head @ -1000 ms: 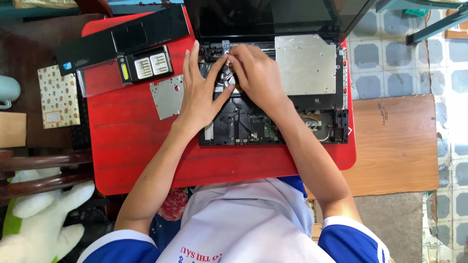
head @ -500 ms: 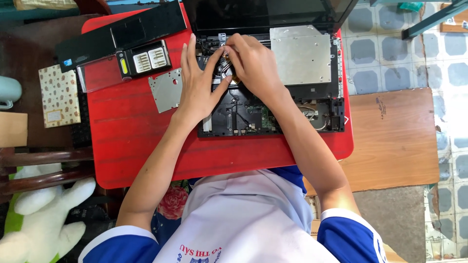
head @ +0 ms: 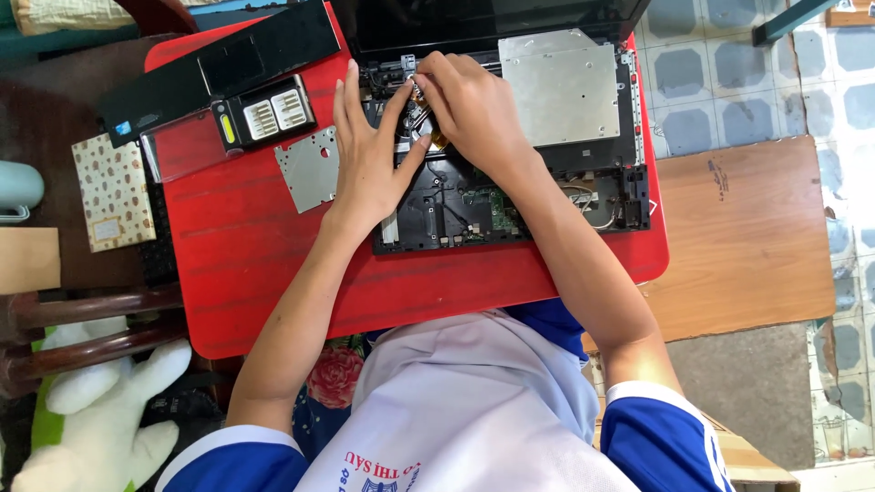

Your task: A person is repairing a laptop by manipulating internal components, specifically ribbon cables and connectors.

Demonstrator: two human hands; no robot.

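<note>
A black laptop (head: 510, 196) with its bottom cover off lies on a red table (head: 255, 246). My left hand (head: 369, 155) lies flat on the laptop's left edge, fingers spread. My right hand (head: 469, 109) is curled over the upper left of the open chassis, its fingertips pinching a small metallic part (head: 417, 89) beside a copper-coloured piece (head: 437, 141). A silver drive cover (head: 561, 87) sits in the laptop to the right of my right hand. The green circuit board (head: 499, 211) shows below my hands.
A loose silver metal plate (head: 308, 169) lies left of my left hand. A screwdriver bit case (head: 264, 114) and a long black panel (head: 219, 68) lie at the table's upper left. A patterned booklet (head: 112, 191) sits further left. A wooden board (head: 747, 237) is on the right.
The view has shifted slightly, so the table and laptop sit a little higher in frame. Both hands stay on the same spot of the laptop, fingers barely moving.
</note>
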